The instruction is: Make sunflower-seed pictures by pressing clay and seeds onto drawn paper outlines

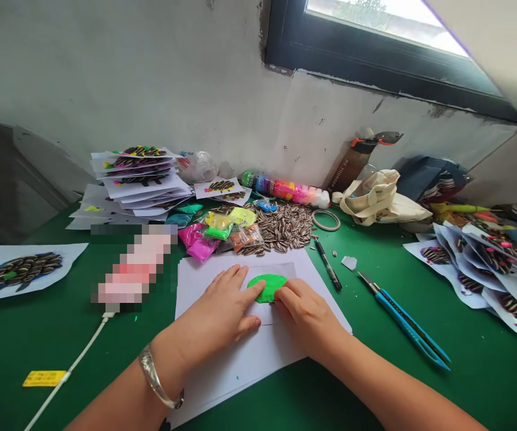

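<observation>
A flat, leaf-shaped piece of bright green modelling clay (267, 290) lies on a small sheet on top of a stack of white paper (245, 374). My left hand (222, 308) rests open on the paper, with its index fingertip on the left part of the clay. At the clay's right edge, my right hand (306, 308) has its fingers curled and pinched together on the rim. Its fingertips are partly hidden. Just behind the paper sit bags of coloured clay (207, 234) and a heap of striped sunflower seeds (288, 226).
Right of the paper lie a black pen (329, 266), blue tweezers (411, 326) and a roll of tape (325, 220). Seed pictures are stacked at back left (137, 179) and at right (496, 269). A bottle (352, 158) and cloth bag (379, 197) stand near the wall. A white cable (83, 353) crosses the left side.
</observation>
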A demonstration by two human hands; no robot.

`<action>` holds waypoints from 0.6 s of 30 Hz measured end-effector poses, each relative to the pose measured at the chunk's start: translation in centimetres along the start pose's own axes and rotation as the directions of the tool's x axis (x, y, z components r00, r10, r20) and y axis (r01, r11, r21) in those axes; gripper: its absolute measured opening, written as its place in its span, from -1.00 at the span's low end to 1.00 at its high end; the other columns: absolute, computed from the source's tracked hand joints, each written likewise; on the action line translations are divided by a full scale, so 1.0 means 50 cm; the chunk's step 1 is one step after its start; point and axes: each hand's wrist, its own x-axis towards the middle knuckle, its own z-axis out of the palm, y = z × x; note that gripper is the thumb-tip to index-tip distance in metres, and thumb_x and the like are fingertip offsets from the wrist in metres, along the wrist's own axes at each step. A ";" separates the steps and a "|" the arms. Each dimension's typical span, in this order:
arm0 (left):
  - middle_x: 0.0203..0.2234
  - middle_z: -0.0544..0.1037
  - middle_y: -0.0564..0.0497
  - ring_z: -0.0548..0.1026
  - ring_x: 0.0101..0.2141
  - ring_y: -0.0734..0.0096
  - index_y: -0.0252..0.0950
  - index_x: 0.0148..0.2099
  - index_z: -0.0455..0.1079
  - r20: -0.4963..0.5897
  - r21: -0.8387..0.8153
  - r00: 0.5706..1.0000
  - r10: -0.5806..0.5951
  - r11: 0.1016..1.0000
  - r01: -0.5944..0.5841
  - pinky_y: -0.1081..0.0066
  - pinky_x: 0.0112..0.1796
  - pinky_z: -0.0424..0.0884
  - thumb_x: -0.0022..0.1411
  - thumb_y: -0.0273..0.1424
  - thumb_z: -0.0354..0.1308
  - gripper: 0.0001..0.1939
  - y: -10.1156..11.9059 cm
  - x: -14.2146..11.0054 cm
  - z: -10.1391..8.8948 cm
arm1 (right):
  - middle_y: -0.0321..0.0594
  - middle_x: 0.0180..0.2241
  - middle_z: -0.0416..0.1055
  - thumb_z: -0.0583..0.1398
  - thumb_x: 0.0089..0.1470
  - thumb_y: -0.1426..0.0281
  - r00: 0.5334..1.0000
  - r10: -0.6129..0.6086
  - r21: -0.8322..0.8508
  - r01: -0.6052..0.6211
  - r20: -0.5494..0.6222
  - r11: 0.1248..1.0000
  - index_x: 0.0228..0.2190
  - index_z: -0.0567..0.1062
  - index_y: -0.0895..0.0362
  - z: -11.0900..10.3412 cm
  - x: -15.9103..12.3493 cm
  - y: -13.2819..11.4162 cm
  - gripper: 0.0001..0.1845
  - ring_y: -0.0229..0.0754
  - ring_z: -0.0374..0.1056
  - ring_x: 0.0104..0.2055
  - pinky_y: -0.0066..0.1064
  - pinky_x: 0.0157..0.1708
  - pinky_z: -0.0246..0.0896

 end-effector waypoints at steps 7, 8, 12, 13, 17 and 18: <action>0.29 0.13 -0.28 0.05 0.27 -0.24 -0.16 0.28 0.22 0.026 0.024 1.000 -0.008 1.000 0.008 -0.15 0.18 0.07 0.18 -0.31 0.22 -0.38 0.006 0.001 -0.005 | -0.18 -0.43 0.32 0.04 0.21 0.54 1.000 -0.019 -0.044 0.019 0.007 0.999 -0.44 0.38 0.12 0.009 -0.001 -0.003 -0.79 -0.14 0.23 -0.37 -0.35 -0.38 0.16; 0.29 0.13 -0.29 0.05 0.27 -0.24 -0.17 0.28 0.22 0.033 0.026 0.999 -0.011 1.000 0.010 -0.14 0.19 0.06 0.18 -0.31 0.21 -0.38 0.007 0.001 -0.007 | -0.18 -0.43 0.32 0.03 0.21 0.54 1.000 -0.015 -0.053 0.015 0.005 0.999 -0.44 0.38 0.12 0.011 -0.001 -0.004 -0.78 -0.14 0.23 -0.37 -0.35 -0.38 0.15; 0.30 0.11 -0.27 0.03 0.28 -0.20 -0.16 0.30 0.19 0.050 0.049 0.999 -0.019 0.999 0.016 -0.12 0.20 0.05 0.21 -0.30 0.18 -0.38 0.010 0.000 -0.010 | -0.19 -0.43 0.31 0.02 0.22 0.53 1.000 0.000 -0.059 0.001 0.011 0.998 -0.45 0.37 0.11 0.013 0.001 -0.009 -0.77 -0.16 0.23 -0.38 -0.37 -0.39 0.15; 0.30 0.11 -0.27 0.03 0.28 -0.20 -0.15 0.30 0.19 0.049 0.052 0.999 -0.018 0.999 0.016 -0.13 0.19 0.05 0.21 -0.30 0.18 -0.39 0.010 0.000 -0.011 | -0.19 -0.43 0.31 0.03 0.22 0.53 1.000 0.001 -0.063 0.000 0.011 0.998 -0.45 0.37 0.11 0.013 0.002 -0.011 -0.77 -0.16 0.23 -0.39 -0.37 -0.40 0.14; 0.29 0.13 -0.26 0.04 0.28 -0.21 -0.16 0.29 0.20 0.046 0.047 0.999 -0.019 0.999 0.017 -0.15 0.19 0.05 0.21 -0.32 0.17 -0.40 0.011 0.000 -0.013 | -0.18 -0.43 0.31 0.05 0.19 0.54 1.000 0.008 -0.091 -0.007 0.003 0.996 -0.44 0.38 0.12 0.011 0.005 -0.018 -0.80 -0.16 0.22 -0.41 -0.38 -0.44 0.11; 0.29 0.13 -0.26 0.03 0.28 -0.21 -0.16 0.29 0.20 0.048 0.046 0.999 -0.021 0.999 0.019 -0.14 0.19 0.05 0.21 -0.32 0.17 -0.40 0.012 0.000 -0.013 | -0.18 -0.43 0.31 0.05 0.19 0.54 1.000 0.012 -0.095 -0.011 0.002 0.995 -0.44 0.39 0.13 0.011 0.005 -0.020 -0.80 -0.16 0.22 -0.41 -0.38 -0.44 0.11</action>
